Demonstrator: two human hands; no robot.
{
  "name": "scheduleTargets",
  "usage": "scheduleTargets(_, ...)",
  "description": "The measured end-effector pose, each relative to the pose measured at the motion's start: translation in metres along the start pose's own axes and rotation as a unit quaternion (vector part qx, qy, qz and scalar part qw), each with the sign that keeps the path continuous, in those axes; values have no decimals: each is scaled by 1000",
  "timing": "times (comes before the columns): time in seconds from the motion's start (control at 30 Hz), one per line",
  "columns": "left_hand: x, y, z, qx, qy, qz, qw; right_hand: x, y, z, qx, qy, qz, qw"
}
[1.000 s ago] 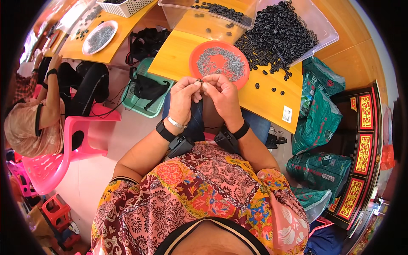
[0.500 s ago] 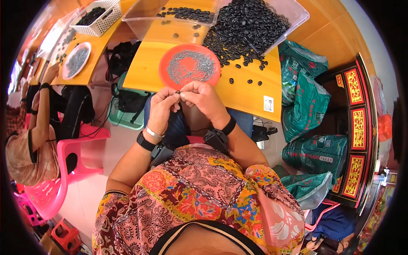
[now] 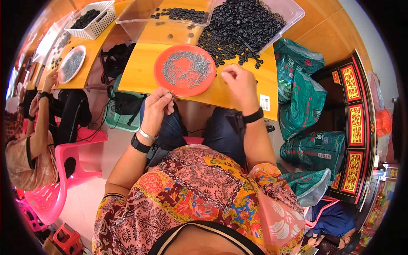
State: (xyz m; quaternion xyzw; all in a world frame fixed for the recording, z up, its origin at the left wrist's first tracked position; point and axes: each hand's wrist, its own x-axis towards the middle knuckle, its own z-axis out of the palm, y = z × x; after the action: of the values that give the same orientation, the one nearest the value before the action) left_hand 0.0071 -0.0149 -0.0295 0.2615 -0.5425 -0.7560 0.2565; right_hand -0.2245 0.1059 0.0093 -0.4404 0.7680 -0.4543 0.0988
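Observation:
My left hand (image 3: 157, 107) is closed in a pinch at the table's front edge, below the red plate. Between its thumb and fingers sits a small dark piece (image 3: 171, 94) with a thin metal pin sticking up; most of it is hidden. The red plate (image 3: 159, 77) carries many small grey metal pins (image 3: 182, 56). To the right of the plate, my right hand (image 3: 243, 85) hovers over the table with its fingers curled together. Whatever its fingertips may hold cannot be made out. Beyond it lie many small black oval pieces (image 3: 238, 29), spilling from a clear plastic bin.
The clear bin (image 3: 293, 18) lies at the back of the yellow table (image 3: 138, 70). Green bags (image 3: 301, 97) stand on the right beside a black-and-red cabinet (image 3: 352, 121). At left a person (image 3: 36, 144) works at another table with a white basket (image 3: 102, 22) and a pin-filled plate (image 3: 83, 53).
My hands have parted. The right one has moved away to the right, over the table beside the black pieces. My left hand stays near the plate, still pinching the small dark piece.

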Motion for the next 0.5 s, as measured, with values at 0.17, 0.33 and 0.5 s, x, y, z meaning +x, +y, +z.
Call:
scheduleTargets(0.17,-1,0,1,1,-5,-5,1000,4,32,-8,-242,-35,14,970)
scheduleTargets(0.33,-1,0,5,-16,15,-13,1000,7,45,2,-297,-65,4,953)
scheduleTargets(0.5,0,-2,-1,-3,9,-12,1000,12,53,4,-349,-45,-20,936)
